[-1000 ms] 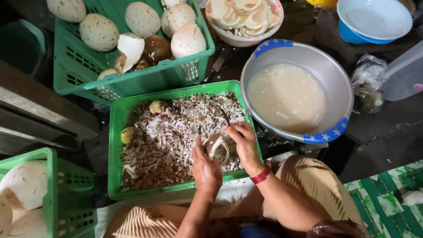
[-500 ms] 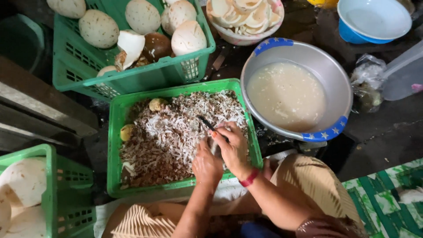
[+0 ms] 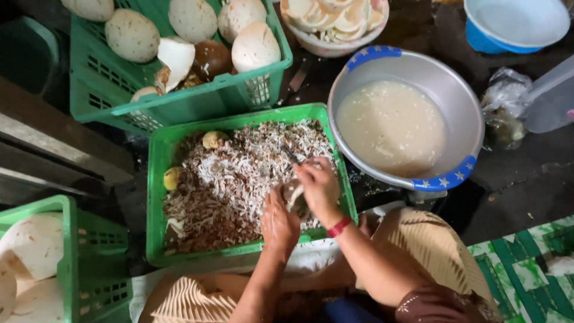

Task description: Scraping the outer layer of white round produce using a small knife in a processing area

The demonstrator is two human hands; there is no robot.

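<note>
My left hand (image 3: 277,222) cups a coconut piece (image 3: 293,195) over a green crate (image 3: 158,173) heaped with brown and white coconut shavings (image 3: 239,179). My right hand (image 3: 320,186), with a red band at the wrist, grips a small peeling blade (image 3: 291,156) and presses it on that piece. Both hands meet over the crate's near right part. Two small yellowish lumps (image 3: 212,140) lie at the crate's far left.
A metal basin (image 3: 466,113) of cloudy white liquid stands to the right. A green crate (image 3: 179,104) of peeled coconuts sits behind, and a bowl (image 3: 335,45) of white coconut pieces. Another green crate (image 3: 78,257) with white pieces is at near left. A blue bowl (image 3: 514,24) lies far right.
The hands drew slightly toward me over the crate; the right hand shifted the blade across the coconut piece, which the left hand turned.
</note>
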